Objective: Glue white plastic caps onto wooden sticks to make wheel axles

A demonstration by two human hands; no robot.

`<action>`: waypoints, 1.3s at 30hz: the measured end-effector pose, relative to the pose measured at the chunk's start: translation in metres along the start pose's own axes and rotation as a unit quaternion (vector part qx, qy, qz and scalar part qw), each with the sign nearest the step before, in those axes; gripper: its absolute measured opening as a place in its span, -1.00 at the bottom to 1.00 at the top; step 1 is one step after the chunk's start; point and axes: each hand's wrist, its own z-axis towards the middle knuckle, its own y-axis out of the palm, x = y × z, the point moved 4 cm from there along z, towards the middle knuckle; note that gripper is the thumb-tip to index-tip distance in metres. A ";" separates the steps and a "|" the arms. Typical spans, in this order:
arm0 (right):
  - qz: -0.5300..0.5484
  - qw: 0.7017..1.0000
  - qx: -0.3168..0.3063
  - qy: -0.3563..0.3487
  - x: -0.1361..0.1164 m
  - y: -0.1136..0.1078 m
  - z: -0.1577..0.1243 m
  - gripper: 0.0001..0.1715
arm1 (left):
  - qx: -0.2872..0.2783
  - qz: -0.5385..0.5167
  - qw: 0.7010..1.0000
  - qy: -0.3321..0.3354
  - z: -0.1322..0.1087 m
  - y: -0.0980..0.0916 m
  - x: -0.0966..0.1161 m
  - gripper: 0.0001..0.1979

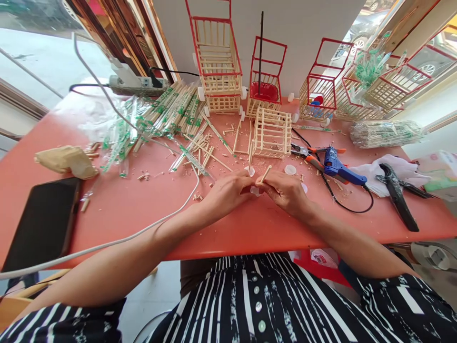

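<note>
My two hands meet near the front of the table. My left hand [233, 189] is closed, its fingertips around a small translucent white plastic disc [254, 191] held low between the hands. A short wooden stick [266, 174] pokes up from the closed fingers of my right hand [283, 190], which also touches that disc. Just beyond my left fingertips, another white disc [250, 171] sits at the foot of an upright thin stick [251, 153]; whether my left hand touches them I cannot tell. A small stick-built crate [273, 132] stands right behind my hands.
Stick-built carts with red handles [219, 52] line the back. Wrapped chopsticks [174, 109] and loose pieces lie left of centre. A blue glue gun [337, 166], pliers [300, 150] and a black clamp [398, 195] lie right. A phone [43, 221] and white cable [143, 231] lie left.
</note>
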 end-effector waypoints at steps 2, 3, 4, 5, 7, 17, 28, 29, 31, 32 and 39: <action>-0.008 1.000 0.002 0.000 0.000 0.000 0.000 -0.68 | 0.000 0.000 1.000 0.000 0.000 0.000 0.000 -0.90; -0.012 1.000 0.001 0.001 0.000 0.000 0.000 -0.68 | -0.001 0.000 1.000 -0.002 0.000 0.000 0.000 -0.91; -0.015 1.000 -0.001 0.002 0.000 0.000 0.000 -0.68 | -0.003 -0.002 1.000 -0.004 0.000 0.000 -0.001 -0.91; -0.015 1.000 -0.004 0.003 0.001 0.000 0.000 -0.69 | -0.003 -0.004 1.000 -0.004 0.000 0.000 -0.001 -0.92; -0.013 1.000 -0.008 0.002 0.001 0.001 0.000 -0.70 | -0.001 -0.010 1.000 -0.001 0.001 0.000 -0.001 -0.92; -0.003 1.000 -0.009 0.007 0.001 0.000 0.000 -0.69 | 0.008 -0.002 1.000 -0.003 0.001 0.001 -0.002 -0.92; 0.002 1.000 0.007 -0.004 0.001 0.001 0.002 -0.67 | 0.001 0.006 1.000 -0.010 0.002 0.001 -0.001 -0.93; 0.001 1.000 0.005 -0.003 0.001 0.001 0.002 -0.67 | 0.001 0.009 1.000 -0.012 0.002 0.000 -0.001 -0.93; 0.005 1.000 0.000 -0.002 0.001 0.001 0.002 -0.68 | -0.001 0.013 1.000 -0.012 0.002 0.001 -0.001 -0.93; 0.008 1.000 -0.002 0.000 0.001 0.001 0.002 -0.68 | -0.003 0.014 1.000 -0.011 0.002 0.001 -0.001 -0.92; 0.008 1.000 -0.007 0.009 0.002 0.002 0.000 -0.68 | -0.004 0.003 1.000 -0.009 0.002 0.001 -0.001 -0.95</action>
